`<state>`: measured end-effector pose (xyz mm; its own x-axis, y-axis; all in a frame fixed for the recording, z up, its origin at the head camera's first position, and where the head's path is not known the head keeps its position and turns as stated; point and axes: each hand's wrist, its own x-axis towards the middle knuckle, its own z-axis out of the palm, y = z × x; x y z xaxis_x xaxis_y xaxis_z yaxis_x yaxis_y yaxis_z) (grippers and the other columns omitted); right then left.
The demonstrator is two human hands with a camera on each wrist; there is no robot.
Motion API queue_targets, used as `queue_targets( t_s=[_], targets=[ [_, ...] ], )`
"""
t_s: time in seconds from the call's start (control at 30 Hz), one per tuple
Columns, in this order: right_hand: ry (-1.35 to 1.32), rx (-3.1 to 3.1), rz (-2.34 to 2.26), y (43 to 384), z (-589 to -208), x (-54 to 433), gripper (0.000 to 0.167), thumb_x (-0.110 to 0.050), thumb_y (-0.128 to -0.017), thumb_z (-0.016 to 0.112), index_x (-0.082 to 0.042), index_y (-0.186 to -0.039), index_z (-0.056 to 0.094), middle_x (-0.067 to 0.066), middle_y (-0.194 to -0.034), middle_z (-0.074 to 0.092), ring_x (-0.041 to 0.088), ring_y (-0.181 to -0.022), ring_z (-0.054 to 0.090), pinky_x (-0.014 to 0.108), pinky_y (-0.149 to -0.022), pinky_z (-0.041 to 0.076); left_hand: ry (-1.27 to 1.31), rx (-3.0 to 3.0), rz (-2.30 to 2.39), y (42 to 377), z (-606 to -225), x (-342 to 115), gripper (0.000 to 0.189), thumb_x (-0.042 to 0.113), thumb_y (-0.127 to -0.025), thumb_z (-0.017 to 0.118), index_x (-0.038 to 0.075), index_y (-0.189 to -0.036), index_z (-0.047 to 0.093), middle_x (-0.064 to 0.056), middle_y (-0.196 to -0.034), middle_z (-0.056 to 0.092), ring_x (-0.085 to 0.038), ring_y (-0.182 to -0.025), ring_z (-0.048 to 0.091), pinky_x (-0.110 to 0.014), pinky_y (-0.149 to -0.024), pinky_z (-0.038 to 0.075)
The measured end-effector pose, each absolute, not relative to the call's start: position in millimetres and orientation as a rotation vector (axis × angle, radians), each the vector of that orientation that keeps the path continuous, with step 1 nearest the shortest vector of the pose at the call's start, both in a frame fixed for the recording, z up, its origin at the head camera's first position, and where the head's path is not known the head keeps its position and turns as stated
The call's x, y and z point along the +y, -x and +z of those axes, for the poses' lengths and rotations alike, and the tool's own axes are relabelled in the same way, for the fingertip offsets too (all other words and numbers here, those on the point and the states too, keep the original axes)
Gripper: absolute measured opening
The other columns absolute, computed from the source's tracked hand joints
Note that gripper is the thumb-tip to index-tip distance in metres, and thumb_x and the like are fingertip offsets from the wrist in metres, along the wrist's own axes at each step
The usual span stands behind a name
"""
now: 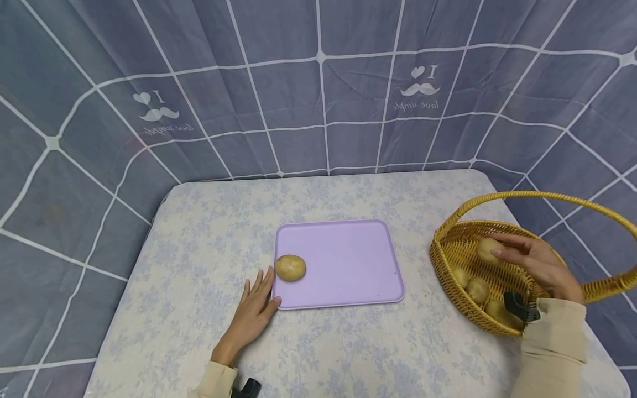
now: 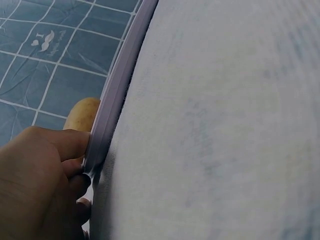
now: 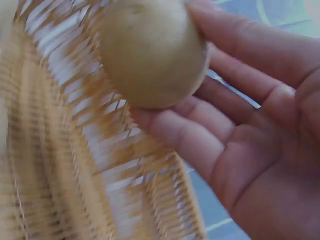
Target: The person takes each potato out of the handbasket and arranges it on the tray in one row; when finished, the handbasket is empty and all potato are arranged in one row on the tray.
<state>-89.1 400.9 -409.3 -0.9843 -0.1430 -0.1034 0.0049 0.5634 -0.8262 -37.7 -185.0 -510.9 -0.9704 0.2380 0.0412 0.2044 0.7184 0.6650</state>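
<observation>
In the head view my right hand (image 1: 543,267) holds a potato (image 1: 487,250) over the wicker basket (image 1: 440,265). The right wrist view shows that potato (image 3: 152,52) pinched between thumb and fingertips, away from the palm. Several more potatoes (image 1: 478,290) lie inside the basket, partly hidden by the wrist. My left hand (image 1: 252,310) rests at the near left corner of a purple tray (image 1: 343,265), fingers extended along its side and thumb at the front edge. One potato (image 1: 291,268) sits on the tray's left side, close to those fingertips.
A tall arched handle (image 1: 537,194) rises over the basket on the right. The table (image 1: 209,232) has a pale floral cloth. A grey checked curtain (image 1: 358,99) hangs behind and at both sides.
</observation>
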Motion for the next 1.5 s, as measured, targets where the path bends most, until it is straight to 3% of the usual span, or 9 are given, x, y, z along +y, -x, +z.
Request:
queue_targets(
  t_s=[0.17, 0.37, 0.63, 0.97, 1.27, 1.5],
  targets=[
    [0.071, 2.614, -1.538, 83.6, -389.2, 380.5, 0.047, -0.013, -0.095, 0.061, -0.004, -0.140, 0.049, -0.024, -0.115, 0.063, -0.009, -0.103, 0.057, 0.007, -0.080, 0.046, -0.371, 2.875, 1.100, 38.9, -510.8, -186.2, 0.065, 0.031, -0.100, 0.050, 0.006, -0.153, 0.021, -0.007, -0.157, 0.022, -0.029, -0.147, 0.012, -0.048, -0.119, -0.004],
    [0.263, 2.404, -1.934, 80.2, -367.2, 347.6, 0.046, 0.003, -0.094, 0.056, 0.004, -0.139, 0.046, -0.008, -0.123, 0.065, 0.000, -0.113, 0.058, 0.010, -0.087, 0.048, -0.371, 2.871, 1.110, 39.6, -509.9, -186.8, 0.066, 0.029, -0.100, 0.051, 0.005, -0.152, 0.021, -0.008, -0.157, 0.022, -0.030, -0.147, 0.012, -0.048, -0.119, -0.004],
    [0.583, 2.200, -2.137, 93.1, -360.0, 295.6, 0.045, 0.017, -0.089, 0.051, 0.012, -0.134, 0.047, 0.006, -0.126, 0.064, 0.013, -0.109, 0.064, 0.019, -0.084, 0.054, -0.362, 2.855, 1.105, 40.6, -511.1, -186.0, 0.065, 0.029, -0.100, 0.051, 0.007, -0.153, 0.020, -0.006, -0.157, 0.021, -0.028, -0.147, 0.010, -0.047, -0.119, -0.005],
    [0.657, 2.124, -2.037, 128.4, -396.6, 202.9, 0.045, 0.001, -0.089, 0.064, 0.004, -0.133, 0.054, 0.013, -0.133, 0.059, 0.016, -0.114, 0.061, 0.024, -0.087, 0.054, -0.360, 2.856, 1.109, 39.0, -510.6, -185.3, 0.065, 0.027, -0.100, 0.051, 0.006, -0.153, 0.020, -0.006, -0.157, 0.021, -0.028, -0.147, 0.011, -0.047, -0.119, -0.006],
    [0.705, 1.979, -1.946, 143.8, -438.1, 129.6, 0.044, -0.004, -0.089, 0.067, 0.002, -0.131, 0.057, 0.017, -0.133, 0.057, 0.017, -0.115, 0.060, 0.025, -0.090, 0.053, -0.352, 2.854, 1.111, 38.8, -511.9, -184.2, 0.065, 0.027, -0.100, 0.052, 0.007, -0.153, 0.020, -0.005, -0.157, 0.021, -0.027, -0.148, 0.010, -0.045, -0.120, -0.007],
    [0.736, 1.999, -1.870, 148.4, -460.7, 101.9, 0.042, -0.007, -0.088, 0.068, -0.001, -0.129, 0.060, 0.014, -0.132, 0.059, 0.022, -0.121, 0.056, 0.028, -0.102, 0.046, -0.352, 2.859, 1.122, 37.8, -512.5, -184.6, 0.065, 0.027, -0.099, 0.052, 0.006, -0.153, 0.021, -0.006, -0.157, 0.022, -0.028, -0.147, 0.011, -0.046, -0.119, -0.007]
  ],
)
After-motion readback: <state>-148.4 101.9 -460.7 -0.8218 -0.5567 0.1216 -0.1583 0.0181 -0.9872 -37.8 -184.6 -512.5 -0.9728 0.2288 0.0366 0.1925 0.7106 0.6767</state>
